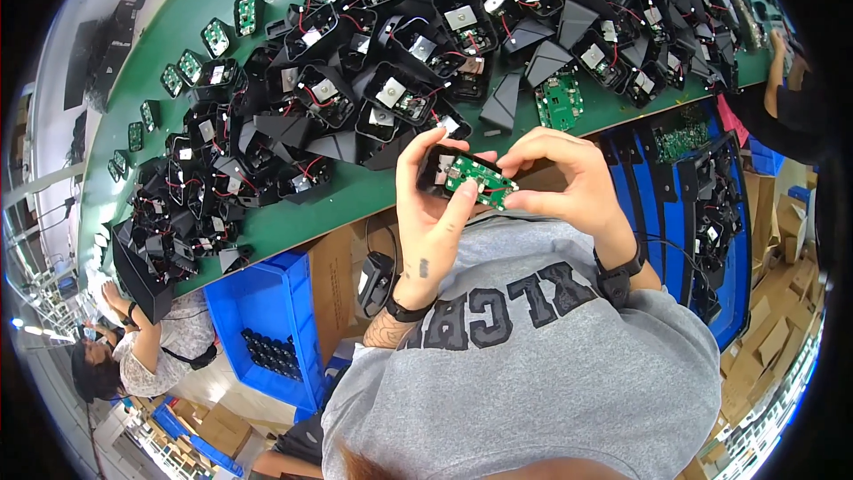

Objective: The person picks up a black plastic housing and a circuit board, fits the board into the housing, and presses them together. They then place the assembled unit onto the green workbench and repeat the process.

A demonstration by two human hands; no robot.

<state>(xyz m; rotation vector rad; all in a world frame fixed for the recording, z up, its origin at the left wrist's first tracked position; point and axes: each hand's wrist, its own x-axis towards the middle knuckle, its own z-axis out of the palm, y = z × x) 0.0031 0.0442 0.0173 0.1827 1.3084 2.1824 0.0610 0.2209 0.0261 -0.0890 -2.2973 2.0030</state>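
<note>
Close to my body, just off the table's front edge, my left hand (431,209) grips a small black plastic housing (429,171) with its fingers round the back. A green circuit board (489,183) lies tilted at the housing's opening, and my left thumb presses on its face. My right hand (569,180) pinches the board's right end between thumb and fingers. A red wire runs across the board near these fingertips; whether they also hold the wire, I cannot tell.
Many black housings with red wires (391,93) heap the green table (267,236). A larger green board (559,102) lies beyond my right hand. Blue bins (227,324) stand left and right below the edge. Another person (164,347) is at the left, one more at far right.
</note>
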